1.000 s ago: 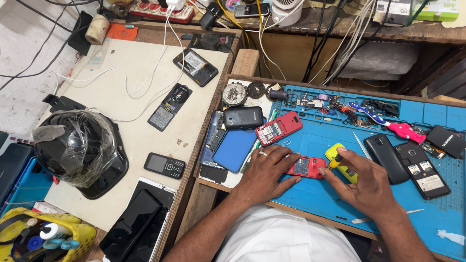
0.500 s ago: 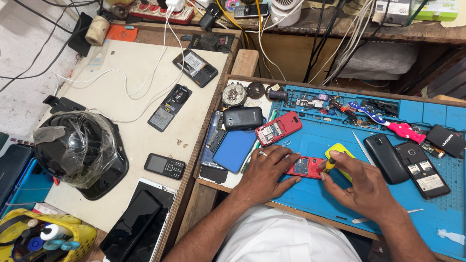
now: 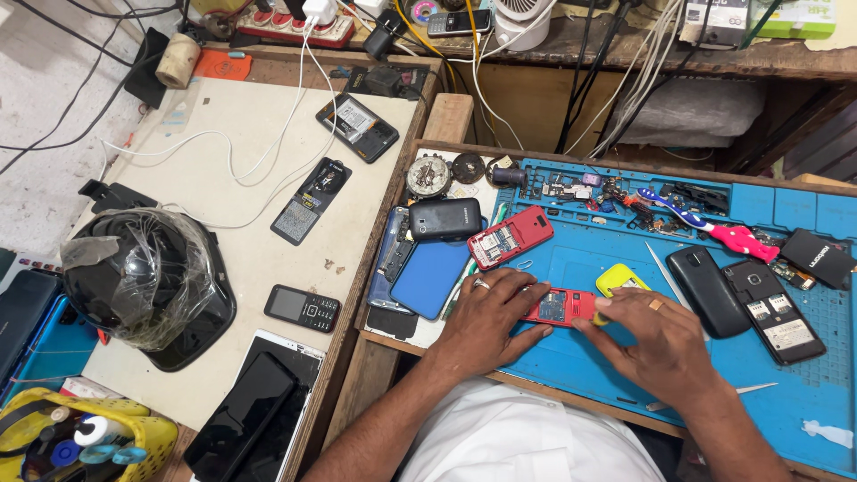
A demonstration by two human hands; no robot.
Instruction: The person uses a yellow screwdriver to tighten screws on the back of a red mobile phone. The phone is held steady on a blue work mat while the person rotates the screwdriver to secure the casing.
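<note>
My left hand (image 3: 486, 321) and right hand (image 3: 656, 335) pinch an opened red phone (image 3: 558, 306) on the blue mat (image 3: 571, 366); a slip could scatter loose parts.

I count two red keypad phones with their backs off: one under my hands (image 3: 558, 306), one farther off (image 3: 511, 236). Three black phones lie on the blue mat to my right (image 3: 705, 290) (image 3: 772, 310) (image 3: 817, 259), and one yellow phone shell (image 3: 622, 278). On the pale surface to my left: one small black keypad phone (image 3: 302, 309), one plastic-wrapped black helmet (image 3: 147, 286).
</note>
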